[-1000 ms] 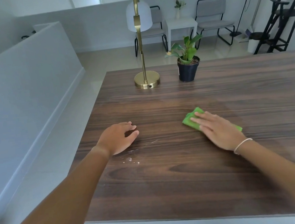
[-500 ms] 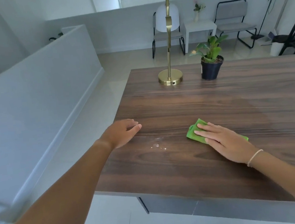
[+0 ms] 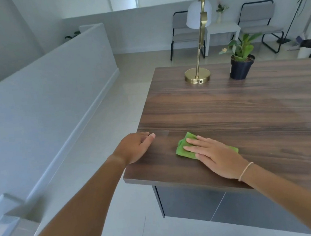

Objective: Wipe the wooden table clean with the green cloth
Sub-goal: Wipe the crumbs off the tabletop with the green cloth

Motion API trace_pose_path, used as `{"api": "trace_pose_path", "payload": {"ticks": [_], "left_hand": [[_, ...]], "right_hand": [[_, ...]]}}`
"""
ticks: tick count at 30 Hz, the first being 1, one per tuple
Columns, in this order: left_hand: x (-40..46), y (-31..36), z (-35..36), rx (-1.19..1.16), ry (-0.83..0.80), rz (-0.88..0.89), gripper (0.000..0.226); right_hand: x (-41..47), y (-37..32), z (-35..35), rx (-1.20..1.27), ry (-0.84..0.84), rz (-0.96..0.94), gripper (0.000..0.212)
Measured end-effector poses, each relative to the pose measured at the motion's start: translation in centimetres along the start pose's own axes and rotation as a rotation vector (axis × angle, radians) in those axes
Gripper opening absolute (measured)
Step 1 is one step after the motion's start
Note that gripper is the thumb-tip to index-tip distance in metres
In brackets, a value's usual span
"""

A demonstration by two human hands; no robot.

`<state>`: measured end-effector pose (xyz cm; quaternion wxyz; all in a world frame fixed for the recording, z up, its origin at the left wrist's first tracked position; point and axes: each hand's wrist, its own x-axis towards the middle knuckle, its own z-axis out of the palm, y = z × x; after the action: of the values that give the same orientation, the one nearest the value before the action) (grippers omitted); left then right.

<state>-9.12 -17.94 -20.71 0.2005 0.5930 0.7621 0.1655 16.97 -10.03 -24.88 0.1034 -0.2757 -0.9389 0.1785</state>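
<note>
The dark wooden table (image 3: 246, 105) fills the right half of the head view, its near left corner just below my hands. A folded green cloth (image 3: 183, 147) lies flat near that corner. My right hand (image 3: 215, 155) presses flat on the cloth with fingers spread, covering most of it. My left hand (image 3: 135, 149) rests at the table's left edge, fingers curled on the wood, holding nothing. The white specks seen earlier on the wood are hidden or gone where the cloth lies.
A brass lamp (image 3: 197, 76) with a white shade and a potted plant (image 3: 240, 65) stand at the table's far side. A low grey wall (image 3: 54, 86) runs along the left. Tiled floor lies between wall and table. Chairs and a white side table stand behind.
My right hand slid the cloth leftward over the spot with the white specks, close to my left hand. The view swung left and down. My left hand stayed at the table edge.
</note>
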Motion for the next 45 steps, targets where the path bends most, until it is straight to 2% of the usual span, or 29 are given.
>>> {"api": "trace_pose_path", "payload": {"ticks": [2,4,6,7,9,11,13,15,17,20,22,24,27,29,32,34,36,38,40,42,45], "left_hand": [[0.0,-0.3,0.2,-0.006,-0.004,0.006,0.053],[0.1,-0.6,0.2,0.000,-0.005,0.016,0.054],[0.3,-0.7,-0.1,-0.003,-0.007,0.041,0.053],[0.4,-0.8,-0.2,-0.008,-0.012,0.049,0.052],[0.5,-0.8,-0.3,-0.011,-0.014,0.051,0.052],[0.5,-0.9,-0.4,-0.025,-0.007,0.055,0.050],[0.5,-1.0,-0.5,-0.047,-0.009,0.067,0.050],[0.4,-1.1,-0.5,-0.050,-0.018,0.090,0.052],[0.4,-1.1,-0.5,-0.039,-0.017,0.102,0.054],[0.4,-1.1,-0.6,-0.021,-0.010,0.103,0.054],[0.4,-1.1,-0.6,-0.023,-0.011,0.110,0.055],[0.3,-1.0,-0.7,-0.025,-0.004,0.114,0.055],[0.3,-1.2,-0.7,-0.031,-0.017,0.114,0.053],[0.2,-1.3,-0.6,-0.041,-0.034,0.114,0.054],[0.2,-1.1,-0.4,-0.035,-0.038,0.099,0.056],[0.2,-1.1,-0.3,-0.025,-0.027,0.090,0.057],[0.3,-1.1,-0.2,-0.026,-0.006,0.068,0.056],[0.7,-0.8,-0.2,-0.005,0.026,0.047,0.059],[1.1,-0.1,-0.1,0.034,0.051,0.031,0.065],[1.3,1.3,0.3,0.052,0.048,0.020,0.067],[1.5,4.4,1.5,0.062,0.018,0.062,0.061]], "right_hand": [[-0.1,3.2,-1.5,-0.011,0.025,0.103,0.044],[2.5,5.4,-2.3,-0.048,0.065,0.286,0.042],[5.8,4.3,-1.3,-0.082,0.071,0.404,0.044],[6.9,2.7,-0.3,-0.083,0.061,0.391,0.045],[6.9,-1.4,2.0,-0.077,0.028,0.241,0.046],[3.6,-4.7,3.0,-0.071,0.006,0.086,0.054],[0.0,-5.0,2.3,-0.027,0.005,0.035,0.057],[-2.1,-2.7,0.8,-0.020,0.017,0.091,0.048],[-1.7,0.6,-0.8,-0.038,0.040,0.235,0.041],[2.3,2.6,-0.9,-0.093,0.079,0.444,0.044],[4.8,0.8,0.8,-0.135,0.075,0.415,0.049],[4.8,-3.0,2.6,-0.152,0.040,0.280,0.054],[0.9,-6.6,3.1,-0.075,0.034,0.128,0.060],[-1.6,-6.1,2.2,-0.059,0.033,0.088,0.058],[-2.3,-0.5,-0.3,-0.112,0.043,0.164,0.051],[-1.0,4.1,-1.8,-0.139,0.088,0.363,0.051],[0.6,5.8,-1.8,-0.145,0.095,0.514,0.055],[1.4,3.8,-0.6,-0.166,0.065,0.486,0.054],[0.2,0.5,0.3,-0.142,0.045,0.358,0.046],[-2.9,-1.3,0.0,-0.109,0.043,0.243,0.049],[-8.1,1.9,-1.6,-0.079,0.039,0.225,0.061]]}}
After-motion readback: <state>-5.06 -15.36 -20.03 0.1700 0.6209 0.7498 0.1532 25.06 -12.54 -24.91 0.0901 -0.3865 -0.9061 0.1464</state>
